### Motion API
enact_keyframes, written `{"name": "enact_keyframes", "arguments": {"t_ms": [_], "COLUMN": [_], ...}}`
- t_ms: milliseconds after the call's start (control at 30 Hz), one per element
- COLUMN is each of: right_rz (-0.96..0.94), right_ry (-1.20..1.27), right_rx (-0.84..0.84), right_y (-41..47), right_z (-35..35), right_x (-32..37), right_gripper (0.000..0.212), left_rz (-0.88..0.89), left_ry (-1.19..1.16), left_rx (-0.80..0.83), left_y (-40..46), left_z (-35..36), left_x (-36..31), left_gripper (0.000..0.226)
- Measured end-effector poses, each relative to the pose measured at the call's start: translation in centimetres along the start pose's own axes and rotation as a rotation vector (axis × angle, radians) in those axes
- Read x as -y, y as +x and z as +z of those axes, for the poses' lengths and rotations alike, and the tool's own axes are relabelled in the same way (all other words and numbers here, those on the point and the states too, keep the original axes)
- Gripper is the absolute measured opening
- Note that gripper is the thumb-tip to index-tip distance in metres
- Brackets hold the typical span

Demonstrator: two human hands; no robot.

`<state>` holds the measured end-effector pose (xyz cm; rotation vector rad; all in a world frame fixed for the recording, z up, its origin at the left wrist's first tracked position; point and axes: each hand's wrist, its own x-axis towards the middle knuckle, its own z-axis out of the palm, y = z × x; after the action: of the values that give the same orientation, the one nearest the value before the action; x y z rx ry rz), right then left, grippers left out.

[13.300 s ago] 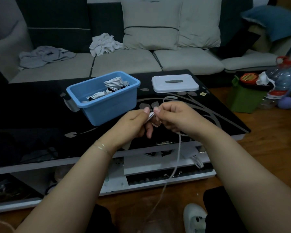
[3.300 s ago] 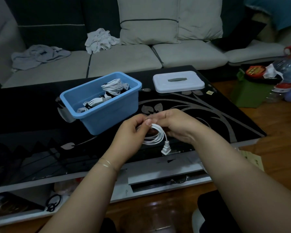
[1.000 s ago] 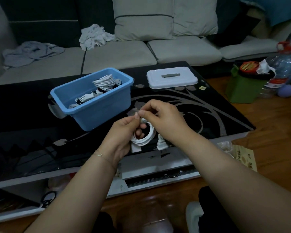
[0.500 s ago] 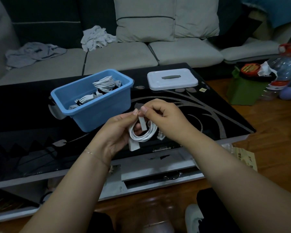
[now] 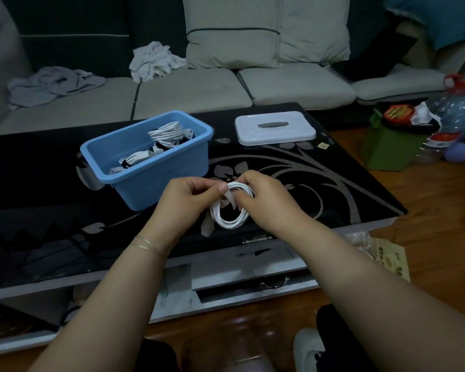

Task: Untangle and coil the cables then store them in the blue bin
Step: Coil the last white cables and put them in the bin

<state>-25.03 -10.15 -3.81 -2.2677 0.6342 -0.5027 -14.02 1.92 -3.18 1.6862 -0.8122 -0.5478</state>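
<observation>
Head cam: I see L hand [image 5: 184, 202] & R hand [image 5: 263, 200] pinching coiled white cable [image 5: 230, 210], strap going on; blue bin [image 5: 145, 159] far-left w/ several coils stored; this one not binned yet.

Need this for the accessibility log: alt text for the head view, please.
Two hands, left hand and right hand, pinch a coiled white cable above a black glass coffee table. A blue bin holding other coiled cables sits left; its white lid lies behind, near a sofa.
</observation>
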Motion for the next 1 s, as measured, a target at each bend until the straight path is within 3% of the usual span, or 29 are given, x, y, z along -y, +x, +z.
{"name": "enact_keyframes", "arguments": {"t_ms": [301,501,701,1002], "right_rz": [-0.024,-0.051,-0.055,-0.055], "right_ry": [-0.132,-0.289,-0.147,0.053], "right_rx": [-0.002,0.031,0.233,0.076], "right_y": [-0.1,0.3,0.4,-0.6], "right_z": [0.4,0.2,0.2,1.7], "right_x": [0.1,-0.1,0.0,1.3], "right_gripper": [0.015,0.022,0.03,0.027], "left_rz": [0.082,0.166,0.206,0.508], "left_ry": [0.273,0.46,0.718,1.098], "left_rx": [0.046,-0.051,-0.096,-0.292], "left_y": [0.1,-0.1,-0.3,0.2], "left_z": [-0.4,0.6,0.5,1.2], "left_x": [0.2,1.2,1.4,2.2], "left_gripper": [0.006,0.005,0.012,0.027]}}
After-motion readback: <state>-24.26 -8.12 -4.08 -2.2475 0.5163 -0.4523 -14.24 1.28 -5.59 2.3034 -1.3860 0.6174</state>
